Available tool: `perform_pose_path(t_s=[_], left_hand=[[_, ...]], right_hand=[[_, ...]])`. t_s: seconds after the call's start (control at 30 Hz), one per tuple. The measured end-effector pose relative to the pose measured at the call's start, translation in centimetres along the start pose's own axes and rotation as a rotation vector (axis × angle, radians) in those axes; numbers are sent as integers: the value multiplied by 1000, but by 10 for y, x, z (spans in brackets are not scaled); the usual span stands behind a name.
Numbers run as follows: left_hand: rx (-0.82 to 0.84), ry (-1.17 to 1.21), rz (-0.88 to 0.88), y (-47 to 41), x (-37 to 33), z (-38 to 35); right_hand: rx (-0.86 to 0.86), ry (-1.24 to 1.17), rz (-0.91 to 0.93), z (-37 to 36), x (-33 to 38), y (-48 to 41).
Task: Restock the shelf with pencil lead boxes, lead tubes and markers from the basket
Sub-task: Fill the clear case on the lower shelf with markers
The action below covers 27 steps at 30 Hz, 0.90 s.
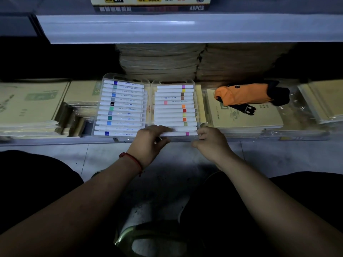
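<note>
This is a shop for school and drawing things; the top shelf (185, 28) has a box (150, 4) marked 48PCS by its front edge; the lower shelf (55, 140) holds piles of wrapped notebooks (31, 104) and 1 clear case (149, 84) of markers (122, 108) at its front edge.

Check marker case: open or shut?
Open: the marker case lies flat in two side-by-side halves, marker rows exposed; left hand and right hand hold its front edge.

Bare forearms, red cord bracelet (132, 160)
The bracelet sits just below the left hand (149, 143); dark trousers (33, 175) spread lower, either side of it.
</note>
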<state>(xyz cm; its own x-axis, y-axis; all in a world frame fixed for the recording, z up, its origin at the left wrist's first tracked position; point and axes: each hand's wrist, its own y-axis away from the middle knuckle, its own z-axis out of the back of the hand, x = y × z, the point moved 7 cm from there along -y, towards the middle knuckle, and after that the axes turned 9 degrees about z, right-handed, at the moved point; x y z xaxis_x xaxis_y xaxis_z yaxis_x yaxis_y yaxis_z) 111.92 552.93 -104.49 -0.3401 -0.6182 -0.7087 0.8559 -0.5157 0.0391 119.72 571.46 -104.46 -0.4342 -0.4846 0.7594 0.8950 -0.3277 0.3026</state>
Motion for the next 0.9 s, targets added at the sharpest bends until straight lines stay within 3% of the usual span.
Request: perform_pose_path(t_s=[0.1, 0.23, 0.5, 0.73, 0.9], left_hand=[[-32, 109, 55, -1, 3, 5], [68, 475, 368, -3, 15, 0], [72, 587, 459, -8, 27, 3], [67, 443, 377, -7, 25, 0], [-95, -44, 157, -4, 17, 12]], right_hand=[[-16, 25, 30, 0, -4, -5], [-122, -6, 78, 7, -5, -10], [-172, -119, 138, 9, -2, -15], [-141, -547, -64, 2, -14, -14], [-229, -481, -45, 5, -14, -16]])
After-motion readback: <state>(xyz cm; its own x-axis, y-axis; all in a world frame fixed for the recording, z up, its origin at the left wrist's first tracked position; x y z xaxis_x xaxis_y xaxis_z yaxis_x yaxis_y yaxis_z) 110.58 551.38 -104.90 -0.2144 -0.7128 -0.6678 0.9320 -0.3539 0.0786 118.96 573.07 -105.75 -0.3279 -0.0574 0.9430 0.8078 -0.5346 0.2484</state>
